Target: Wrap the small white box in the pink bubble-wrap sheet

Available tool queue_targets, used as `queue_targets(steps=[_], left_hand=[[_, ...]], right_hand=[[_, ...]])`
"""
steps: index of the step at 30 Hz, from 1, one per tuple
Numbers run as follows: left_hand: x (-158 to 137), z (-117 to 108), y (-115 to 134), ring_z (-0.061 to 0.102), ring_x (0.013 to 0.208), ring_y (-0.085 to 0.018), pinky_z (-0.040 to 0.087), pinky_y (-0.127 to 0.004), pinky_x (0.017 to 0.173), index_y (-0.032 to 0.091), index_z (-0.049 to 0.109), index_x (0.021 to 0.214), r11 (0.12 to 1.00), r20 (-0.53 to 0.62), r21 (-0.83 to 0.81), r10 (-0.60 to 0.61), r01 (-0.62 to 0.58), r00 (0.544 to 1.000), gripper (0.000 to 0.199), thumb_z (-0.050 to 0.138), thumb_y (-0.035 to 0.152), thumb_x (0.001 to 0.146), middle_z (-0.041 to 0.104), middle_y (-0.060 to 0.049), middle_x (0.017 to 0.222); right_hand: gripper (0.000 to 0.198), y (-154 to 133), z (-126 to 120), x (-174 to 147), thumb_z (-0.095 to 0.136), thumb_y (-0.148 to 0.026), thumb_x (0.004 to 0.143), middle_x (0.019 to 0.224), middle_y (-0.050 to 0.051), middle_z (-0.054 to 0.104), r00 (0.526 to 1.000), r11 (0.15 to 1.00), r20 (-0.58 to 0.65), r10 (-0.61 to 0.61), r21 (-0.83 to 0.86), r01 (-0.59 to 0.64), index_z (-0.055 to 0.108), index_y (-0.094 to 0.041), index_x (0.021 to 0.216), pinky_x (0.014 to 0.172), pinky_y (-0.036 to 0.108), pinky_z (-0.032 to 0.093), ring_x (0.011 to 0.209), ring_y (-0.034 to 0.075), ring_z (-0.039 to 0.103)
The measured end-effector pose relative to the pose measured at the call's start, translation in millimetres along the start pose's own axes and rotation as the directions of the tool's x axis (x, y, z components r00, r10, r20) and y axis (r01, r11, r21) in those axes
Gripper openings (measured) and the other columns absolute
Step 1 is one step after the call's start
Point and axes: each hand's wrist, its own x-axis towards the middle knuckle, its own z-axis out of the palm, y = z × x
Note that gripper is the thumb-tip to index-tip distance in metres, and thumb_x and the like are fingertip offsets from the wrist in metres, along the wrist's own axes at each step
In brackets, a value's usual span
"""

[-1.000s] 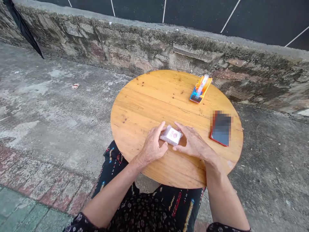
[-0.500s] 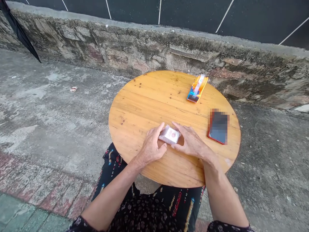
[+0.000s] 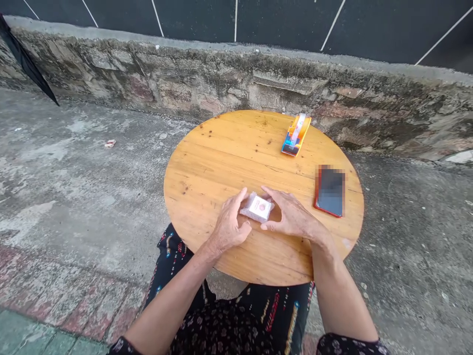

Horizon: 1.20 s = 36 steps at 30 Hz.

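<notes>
A small white box in clear bubble wrap [image 3: 257, 207] lies on the round wooden table [image 3: 207, 172], with reddish print on its top. My left hand [image 3: 231, 219] curves along the left side of the wrapped box, its thumb and fingers apart. On the other side, my right hand [image 3: 288, 212] arches with thumb and forefinger spread, the fingertips close to the wrap. Whether any fingertip touches the wrap is hard to make out. Neither hand is closed around the box.
Toward the back of the table stands an orange and blue tape dispenser [image 3: 296, 135] with a roll of tape. A phone in a red case [image 3: 330, 192] lies at the right. Behind runs a low stone wall [image 3: 177, 84], and a dark folded umbrella [image 3: 27, 61] leans at far left.
The gap between my left fingers and the wrapped box has widened slightly. My hands otherwise keep nearly the same pose; the whole view has shifted a little.
</notes>
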Motion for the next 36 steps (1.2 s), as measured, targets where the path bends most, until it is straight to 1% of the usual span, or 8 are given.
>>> queue_targets(steps=[3,6,11,15,21,24,30,36], left_hand=[[-1.9,0.7,-0.8,0.050,0.128,-0.029,0.038,-0.051,0.110,0.019,0.028,0.148,0.998,-0.035,-0.058,-0.041,0.039,0.999,0.082,0.054,0.009,0.070,0.052,-0.014,0.137],[-2.7,1.3,-1.3,0.051,0.126,-0.028,0.040,-0.051,0.108,0.019,0.028,0.148,0.996,-0.038,-0.071,-0.057,0.054,0.998,0.081,0.055,0.010,0.072,0.054,-0.013,0.135],[-1.0,1.8,-1.0,0.051,0.126,-0.029,0.040,-0.052,0.108,0.021,0.027,0.149,0.999,-0.023,-0.031,-0.032,0.031,0.999,0.083,0.055,0.010,0.071,0.054,-0.013,0.136],[0.1,2.2,0.4,0.050,0.127,-0.029,0.038,-0.052,0.109,0.022,0.026,0.149,1.000,-0.006,0.012,-0.009,0.009,1.000,0.085,0.056,0.010,0.070,0.053,-0.012,0.139],[1.0,4.1,0.1,0.051,0.124,-0.029,0.040,-0.051,0.107,0.022,0.029,0.146,0.999,-0.030,0.041,0.005,-0.004,1.000,0.085,0.056,0.010,0.066,0.056,-0.011,0.135],[0.4,5.2,-0.6,0.052,0.122,-0.029,0.041,-0.051,0.106,0.022,0.030,0.146,1.000,-0.049,0.028,-0.003,0.004,0.999,0.084,0.056,0.011,0.067,0.055,-0.011,0.135],[0.5,5.3,-1.2,0.053,0.121,-0.029,0.040,-0.050,0.106,0.022,0.029,0.146,1.000,-0.040,0.019,0.014,-0.013,0.999,0.085,0.056,0.011,0.066,0.056,-0.011,0.133],[0.7,5.1,-1.2,0.052,0.122,-0.028,0.040,-0.050,0.106,0.022,0.028,0.147,0.999,-0.037,0.034,0.027,-0.025,0.999,0.086,0.056,0.011,0.067,0.055,-0.011,0.134]], right_hand=[[0.101,1.3,-0.4,-0.5,0.071,-0.061,0.072,0.138,0.013,0.055,1.000,1.000,-0.014,0.007,0.019,-0.007,0.022,-0.025,0.153,0.102,0.052,0.040,0.123,0.033,0.053],[0.101,-0.9,0.9,0.3,0.071,-0.060,0.072,0.139,0.012,0.055,1.000,1.000,-0.018,-0.009,0.024,0.009,0.022,-0.026,0.153,0.101,0.052,0.040,0.123,0.033,0.054],[0.094,-5.1,3.0,1.6,0.068,-0.054,0.076,0.140,0.013,0.054,0.999,0.999,-0.037,-0.030,0.015,0.030,0.023,-0.026,0.153,0.101,0.053,0.039,0.124,0.033,0.053],[0.087,-1.5,5.5,0.8,0.064,-0.046,0.081,0.140,0.014,0.054,0.999,0.999,-0.034,-0.039,-0.012,0.039,0.022,-0.024,0.153,0.100,0.054,0.041,0.122,0.034,0.055],[0.087,8.6,10.7,2.8,0.066,-0.047,0.079,0.141,0.014,0.053,0.998,0.999,-0.046,-0.030,-0.046,0.028,0.024,-0.026,0.152,0.098,0.055,0.044,0.122,0.035,0.056],[0.086,8.3,10.3,3.1,0.066,-0.046,0.079,0.139,0.014,0.054,0.999,0.998,-0.039,-0.034,-0.061,0.031,0.024,-0.026,0.152,0.098,0.055,0.044,0.122,0.035,0.056],[0.085,7.6,9.3,3.5,0.064,-0.045,0.081,0.137,0.017,0.055,0.999,0.996,-0.032,-0.038,-0.081,0.036,0.022,-0.023,0.153,0.096,0.054,0.045,0.119,0.035,0.058],[0.083,9.7,10.0,3.7,0.062,-0.048,0.082,0.138,0.014,0.055,0.999,0.996,-0.028,-0.033,-0.079,0.031,0.023,-0.026,0.152,0.096,0.052,0.044,0.118,0.034,0.057]])
